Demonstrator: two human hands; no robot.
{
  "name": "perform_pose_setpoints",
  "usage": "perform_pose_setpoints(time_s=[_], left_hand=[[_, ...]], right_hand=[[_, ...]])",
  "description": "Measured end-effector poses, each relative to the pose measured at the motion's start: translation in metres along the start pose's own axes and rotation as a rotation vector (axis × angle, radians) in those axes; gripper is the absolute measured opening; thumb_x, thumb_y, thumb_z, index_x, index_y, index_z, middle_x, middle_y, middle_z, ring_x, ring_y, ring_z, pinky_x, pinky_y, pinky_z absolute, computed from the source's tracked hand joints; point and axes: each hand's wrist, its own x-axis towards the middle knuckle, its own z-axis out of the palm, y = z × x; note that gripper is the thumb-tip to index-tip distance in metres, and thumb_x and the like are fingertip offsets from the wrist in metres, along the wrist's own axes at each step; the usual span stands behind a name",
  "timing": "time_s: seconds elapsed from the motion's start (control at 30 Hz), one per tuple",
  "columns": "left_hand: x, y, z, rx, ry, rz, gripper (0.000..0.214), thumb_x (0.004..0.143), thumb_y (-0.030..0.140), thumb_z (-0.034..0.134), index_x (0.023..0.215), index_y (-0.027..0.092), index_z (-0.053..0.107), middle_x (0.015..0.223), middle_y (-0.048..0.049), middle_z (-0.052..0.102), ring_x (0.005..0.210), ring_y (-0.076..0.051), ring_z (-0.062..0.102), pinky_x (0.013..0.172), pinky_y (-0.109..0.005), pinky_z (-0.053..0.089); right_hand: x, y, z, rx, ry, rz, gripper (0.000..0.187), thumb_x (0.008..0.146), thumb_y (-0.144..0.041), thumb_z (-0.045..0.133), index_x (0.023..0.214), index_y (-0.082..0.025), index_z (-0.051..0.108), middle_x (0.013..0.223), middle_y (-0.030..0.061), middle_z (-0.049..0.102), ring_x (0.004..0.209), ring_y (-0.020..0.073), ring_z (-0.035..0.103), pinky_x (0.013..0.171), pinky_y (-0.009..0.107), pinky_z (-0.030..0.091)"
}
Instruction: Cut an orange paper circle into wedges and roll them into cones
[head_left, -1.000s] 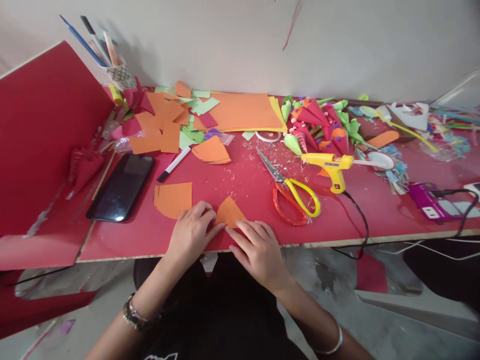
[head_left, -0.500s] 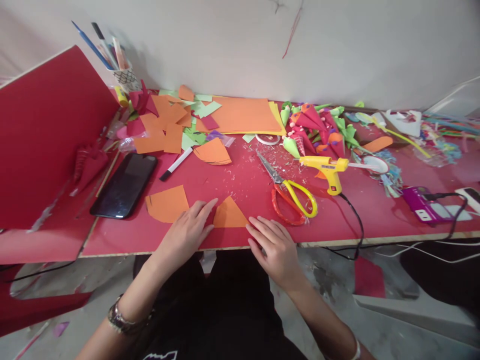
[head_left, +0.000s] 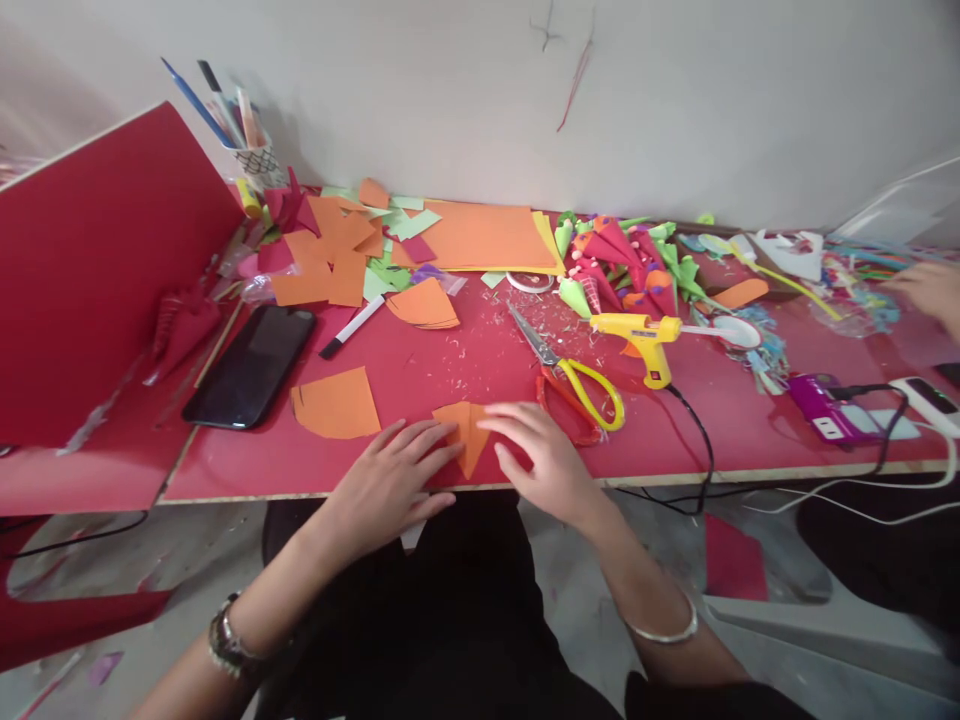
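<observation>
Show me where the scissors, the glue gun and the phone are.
scissors [head_left: 581,392]: head view, on the yellow handle loop.
glue gun [head_left: 636,329]: head view, on the yellow body.
phone [head_left: 251,365]: head view, middle of the dark screen.

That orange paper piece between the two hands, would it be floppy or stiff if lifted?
Probably floppy and very light: the orange paper piece looks thin and lies flat on the red table. It may slide easily on that glossy top, so the left hand and right hand likely pin it.

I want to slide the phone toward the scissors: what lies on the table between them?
In the head view, between the phone and scissors lie a loose orange paper piece and bare red table with scattered paper shavings.
</observation>
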Motion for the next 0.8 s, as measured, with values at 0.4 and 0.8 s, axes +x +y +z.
perform_pose_setpoints(time_s=[0.4, 0.8], left_hand=[[0.004, 0.001, 0.005, -0.055, 0.092, -0.018, 0.039, 0.082, 0.038, 0.051, 0.116, 0.020, 0.047, 0.113, -0.0078, 0.056, 0.102, -0.022, 0.052, 0.085, -0.036, 0.043], [-0.002, 0.007, 0.016, -0.075, 0.179, -0.067, 0.034, 0.083, 0.037, 0.049, 0.111, 0.018, 0.051, 0.103, -0.0090, 0.058, 0.091, -0.021, 0.055, 0.073, -0.032, 0.050]], right_hand=[[-0.008, -0.015, 0.015, -0.213, -0.162, -0.143, 0.045, 0.077, -0.047, 0.054, 0.107, -0.014, 0.056, 0.099, 0.0110, 0.058, 0.093, 0.0240, 0.051, 0.084, 0.040, 0.042], [-0.008, -0.002, 0.019, -0.155, -0.044, -0.244, 0.021, 0.084, -0.023, 0.049, 0.101, -0.018, 0.059, 0.104, 0.0067, 0.062, 0.098, 0.0187, 0.054, 0.091, 0.039, 0.039]])
